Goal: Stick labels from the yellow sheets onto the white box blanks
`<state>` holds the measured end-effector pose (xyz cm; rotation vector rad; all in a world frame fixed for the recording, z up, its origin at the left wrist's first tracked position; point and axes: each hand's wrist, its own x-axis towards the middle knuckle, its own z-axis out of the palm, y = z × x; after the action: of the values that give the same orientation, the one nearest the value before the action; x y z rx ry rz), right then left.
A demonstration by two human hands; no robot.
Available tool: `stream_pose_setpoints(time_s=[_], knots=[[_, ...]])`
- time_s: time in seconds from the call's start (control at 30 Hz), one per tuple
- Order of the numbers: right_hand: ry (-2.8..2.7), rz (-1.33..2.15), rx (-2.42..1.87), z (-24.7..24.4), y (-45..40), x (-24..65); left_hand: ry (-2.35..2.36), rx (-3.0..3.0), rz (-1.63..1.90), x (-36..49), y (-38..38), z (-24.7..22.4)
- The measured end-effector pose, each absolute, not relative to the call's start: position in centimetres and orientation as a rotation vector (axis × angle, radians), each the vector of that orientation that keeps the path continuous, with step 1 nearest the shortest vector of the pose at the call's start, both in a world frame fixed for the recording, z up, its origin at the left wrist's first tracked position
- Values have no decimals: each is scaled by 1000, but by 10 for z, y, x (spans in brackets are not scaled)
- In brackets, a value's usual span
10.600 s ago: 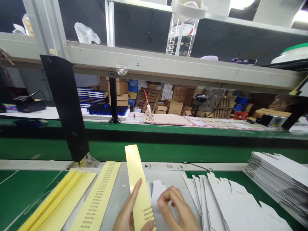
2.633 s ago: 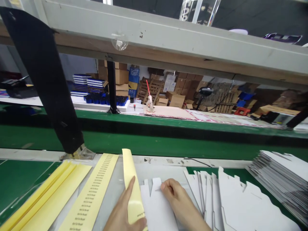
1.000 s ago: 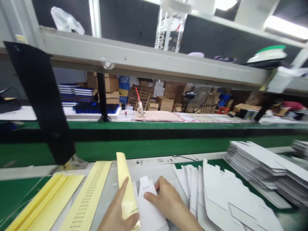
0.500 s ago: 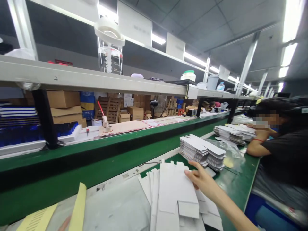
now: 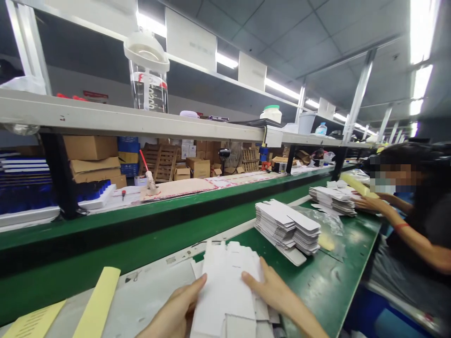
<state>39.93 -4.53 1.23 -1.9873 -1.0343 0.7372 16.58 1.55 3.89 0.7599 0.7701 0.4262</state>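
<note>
A stack of flat white cartons [image 5: 225,286] lies at the bottom centre, between my two hands. My left hand [image 5: 178,305] grips its left edge, thumb on top and fingers hidden beneath or behind. On the right edge, my right hand [image 5: 273,286] holds the same stack, its thumb resting on the top carton. Left of the stack, a yellow strip [image 5: 97,300] lies on the pale work surface, with a printed yellow sheet [image 5: 38,321] beside it.
Another pile of folded white cartons [image 5: 287,227] sits on the green bench [image 5: 317,281], near a clear plastic bag [image 5: 322,218]. At the right, a person [image 5: 416,211] handles a yellow item beside more cartons [image 5: 333,199]. A shelf [image 5: 197,127] with a bottle [image 5: 148,77] runs above.
My left hand has come in from the lower left, off the yellow strip, onto the cartons. My right hand has shifted left and down. The cartons look squared together. The person's arms have moved.
</note>
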Motion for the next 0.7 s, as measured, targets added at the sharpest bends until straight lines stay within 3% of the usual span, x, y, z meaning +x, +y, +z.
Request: stream_pose_setpoints(time_s=[0.23, 0.43, 0.57, 0.7], knots=[[-1016, 1091, -1508, 13, -35, 371, 912, 853, 438, 185, 17, 50], [-936, 1175, -1099, 29, -70, 373, 859, 1178, 598, 189, -1, 66], [-804, 1049, -857, 31, -121, 386, 725, 1508, 647, 219, -26, 77], [-551, 839, -913, 25, -203, 393, 383, 1564, 371, 275, -71, 80]])
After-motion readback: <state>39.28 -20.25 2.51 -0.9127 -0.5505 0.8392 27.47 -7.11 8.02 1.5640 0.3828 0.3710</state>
